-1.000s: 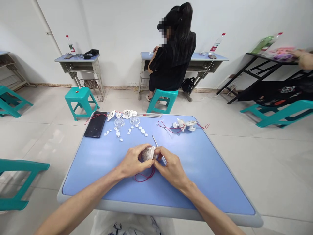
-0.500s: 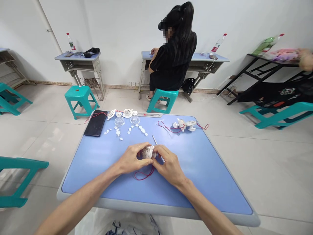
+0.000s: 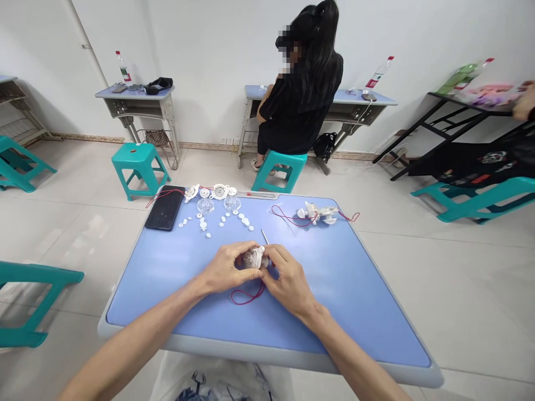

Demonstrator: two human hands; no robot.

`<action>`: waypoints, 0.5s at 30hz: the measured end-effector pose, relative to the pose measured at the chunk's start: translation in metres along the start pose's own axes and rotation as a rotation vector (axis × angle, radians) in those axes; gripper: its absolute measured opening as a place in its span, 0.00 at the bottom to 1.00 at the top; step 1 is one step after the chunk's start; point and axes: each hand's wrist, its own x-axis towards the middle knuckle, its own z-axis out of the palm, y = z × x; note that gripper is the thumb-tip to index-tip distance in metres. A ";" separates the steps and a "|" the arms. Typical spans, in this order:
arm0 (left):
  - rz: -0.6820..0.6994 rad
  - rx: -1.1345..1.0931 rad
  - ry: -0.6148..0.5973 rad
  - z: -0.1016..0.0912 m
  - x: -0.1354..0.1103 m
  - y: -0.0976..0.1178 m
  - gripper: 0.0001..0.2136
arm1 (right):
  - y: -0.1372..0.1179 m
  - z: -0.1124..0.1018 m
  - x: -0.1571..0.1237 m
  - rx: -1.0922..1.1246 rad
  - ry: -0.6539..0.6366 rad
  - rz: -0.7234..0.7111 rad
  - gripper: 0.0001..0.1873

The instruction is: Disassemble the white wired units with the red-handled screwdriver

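**Q:** Head view, hands?

**A:** Left hand (image 3: 228,268) curled nearly shut, fingers wrapped round one side of a small white plastic housing (image 3: 256,258). Right hand (image 3: 290,281) curled about as far on the other side, housing gripped between both. Housing up over the middle of the blue tabletop (image 3: 334,301), interior hidden by fingers.

**Q:** Right by the hands?

**A:** Red wire (image 3: 246,298) looping below the housing, seemingly attached, resting on the tabletop. Thin screwdriver (image 3: 264,235) just beyond the right hand, lower shaft hidden.

**Q:** Farther up?

**A:** Two clear plastic domes (image 3: 205,206), scattered small white parts (image 3: 217,223), black phone (image 3: 165,208), and a white plastic assembly (image 3: 317,211) with its own red wire.

**Q:** Handling tips?

**A:** Best with even pressure from both sides, wire slack and clear of the fingers, loose parts left undisturbed.

**Q:** Background?

**A:** Seated co-worker (image 3: 301,83) in black at a wall desk, on a teal stool (image 3: 279,170).
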 end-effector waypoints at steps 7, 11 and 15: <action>0.029 -0.018 -0.016 -0.001 -0.002 0.000 0.21 | 0.000 0.000 0.000 0.000 -0.031 0.024 0.09; 0.028 -0.037 -0.004 0.001 -0.003 -0.002 0.23 | -0.001 -0.001 0.001 -0.003 -0.037 0.025 0.08; 0.034 -0.054 0.000 0.001 -0.002 -0.003 0.22 | -0.001 -0.001 0.001 0.025 -0.016 0.021 0.10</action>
